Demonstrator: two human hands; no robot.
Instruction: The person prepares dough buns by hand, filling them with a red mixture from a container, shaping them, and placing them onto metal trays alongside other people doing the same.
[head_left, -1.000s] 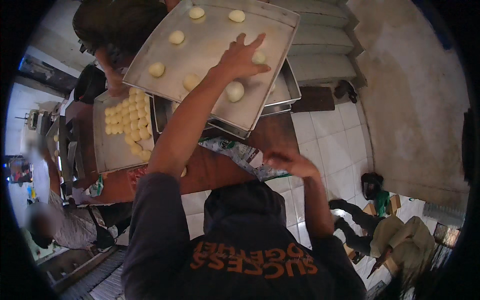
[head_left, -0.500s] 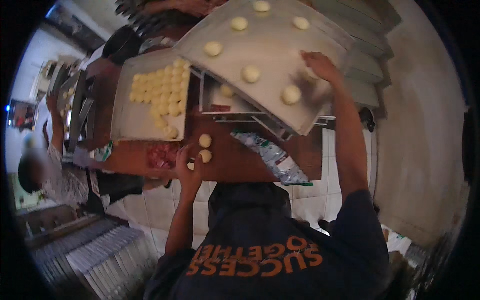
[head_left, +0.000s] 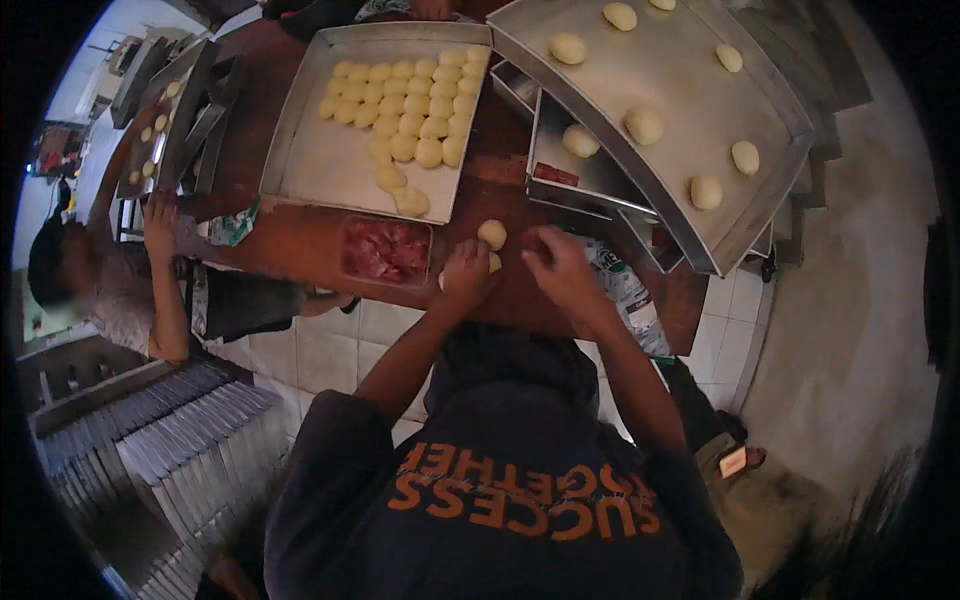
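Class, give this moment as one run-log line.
left hand: at dough piece, grip unclear; right hand: hold unclear; dough ball: beyond left hand; red pieces: left of hands

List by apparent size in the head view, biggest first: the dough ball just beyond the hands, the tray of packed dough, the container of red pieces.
1. Tray of packed dough
2. Container of red pieces
3. Dough ball

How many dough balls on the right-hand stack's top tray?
7: three dough balls toward the far left, one central, one farther right, two toward the near corner. More may lie beyond the frame.
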